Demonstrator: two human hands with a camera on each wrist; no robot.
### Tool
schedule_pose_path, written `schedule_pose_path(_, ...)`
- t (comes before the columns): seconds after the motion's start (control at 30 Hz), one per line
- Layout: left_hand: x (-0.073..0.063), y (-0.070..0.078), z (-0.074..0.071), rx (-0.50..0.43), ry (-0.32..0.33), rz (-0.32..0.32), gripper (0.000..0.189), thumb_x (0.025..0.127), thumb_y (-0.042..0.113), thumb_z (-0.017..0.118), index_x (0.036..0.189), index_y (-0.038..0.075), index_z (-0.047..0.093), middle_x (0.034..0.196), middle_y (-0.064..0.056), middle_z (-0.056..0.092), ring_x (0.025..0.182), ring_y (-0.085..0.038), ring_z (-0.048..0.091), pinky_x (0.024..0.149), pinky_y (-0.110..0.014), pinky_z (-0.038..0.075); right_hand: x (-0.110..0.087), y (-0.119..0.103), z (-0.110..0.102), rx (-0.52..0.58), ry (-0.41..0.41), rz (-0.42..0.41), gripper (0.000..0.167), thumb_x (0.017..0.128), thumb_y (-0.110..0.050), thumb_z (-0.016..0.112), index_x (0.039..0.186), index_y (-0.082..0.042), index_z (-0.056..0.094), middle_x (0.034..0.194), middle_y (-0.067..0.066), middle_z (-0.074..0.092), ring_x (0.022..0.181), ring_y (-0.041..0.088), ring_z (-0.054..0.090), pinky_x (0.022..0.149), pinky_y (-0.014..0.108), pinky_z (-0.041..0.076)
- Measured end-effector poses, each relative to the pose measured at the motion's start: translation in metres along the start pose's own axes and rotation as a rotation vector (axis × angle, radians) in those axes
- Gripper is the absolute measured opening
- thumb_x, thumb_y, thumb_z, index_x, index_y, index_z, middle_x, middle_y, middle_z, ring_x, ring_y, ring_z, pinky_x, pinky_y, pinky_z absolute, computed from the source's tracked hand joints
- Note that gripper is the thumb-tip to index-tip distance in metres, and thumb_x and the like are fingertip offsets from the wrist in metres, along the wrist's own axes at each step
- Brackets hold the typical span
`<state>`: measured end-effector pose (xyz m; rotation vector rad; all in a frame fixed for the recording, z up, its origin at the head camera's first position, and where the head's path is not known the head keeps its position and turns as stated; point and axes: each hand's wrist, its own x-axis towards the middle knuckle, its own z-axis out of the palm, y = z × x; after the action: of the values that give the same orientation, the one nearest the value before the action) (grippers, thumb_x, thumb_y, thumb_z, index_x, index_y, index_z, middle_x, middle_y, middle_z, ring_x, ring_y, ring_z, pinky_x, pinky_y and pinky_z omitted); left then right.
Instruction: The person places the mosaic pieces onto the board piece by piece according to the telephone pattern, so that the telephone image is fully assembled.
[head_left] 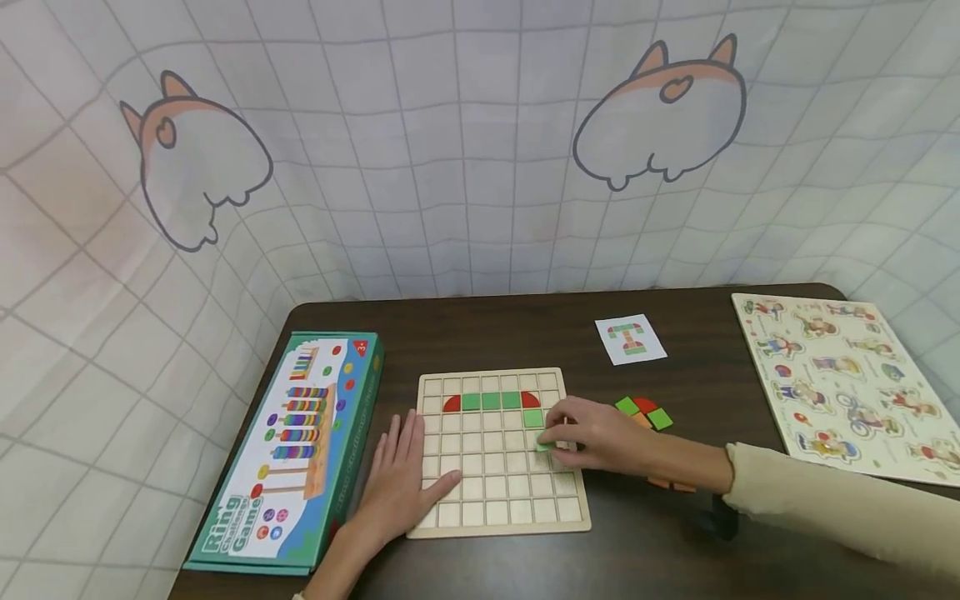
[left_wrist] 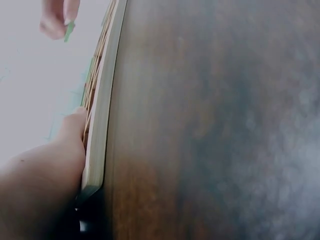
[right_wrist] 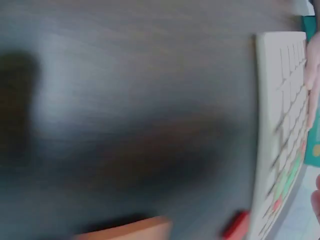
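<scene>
A wooden grid board (head_left: 487, 487) lies on the dark table. Along one upper row, green square tiles (head_left: 491, 402) sit between a red quarter-round tile (head_left: 452, 404) at the left and another red one (head_left: 530, 401) at the right. Below the right one is a single green tile (head_left: 532, 418). My right hand (head_left: 592, 433) pinches a green square tile (left_wrist: 69, 31) over the board's right part. At the left edge, my left hand (head_left: 401, 479) rests with straight fingers beside the board and its thumb on the grid.
Loose green, red and orange tiles (head_left: 660, 418) lie right of the board, partly behind the right forearm. A pattern card (head_left: 606, 340) lies farther back. A ring game box (head_left: 258, 433) stands at the left, and a picture puzzle board (head_left: 855, 367) at the right.
</scene>
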<state>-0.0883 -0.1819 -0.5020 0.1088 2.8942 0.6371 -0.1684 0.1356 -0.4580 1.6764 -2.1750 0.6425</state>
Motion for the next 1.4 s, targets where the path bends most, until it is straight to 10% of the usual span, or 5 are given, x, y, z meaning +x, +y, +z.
schedule_pose_path(0.47, 0.0, -0.001, 0.002, 0.014, 0.011, 0.011, 0.106, 0.085, 0.076, 0.044, 0.157, 0.007, 0.005, 0.165, -0.01, 0.003, 0.153, -0.032, -0.005, 0.123, -0.054, 0.005, 0.099, 0.003, 0.054, -0.004, -0.156, -0.024, 0.009, 0.086, -0.015, 0.07, 0.092, -0.018, 0.076, 0.093, -0.001, 0.063, 0.082, 0.009, 0.055, 0.069, 0.016, 0.049)
schedule_pose_path(1.4, 0.0, 0.002, 0.001, 0.007, 0.012, -0.006, 0.106, 0.085, 0.074, 0.047, 0.157, 0.008, 0.006, 0.165, -0.01, 0.004, 0.153, -0.032, -0.004, 0.123, -0.053, 0.004, 0.121, -0.006, 0.071, -0.132, -0.338, 0.106, 0.01, 0.091, -0.015, 0.065, 0.085, -0.015, 0.073, 0.098, -0.001, 0.063, 0.09, 0.012, 0.055, 0.078, 0.018, 0.051)
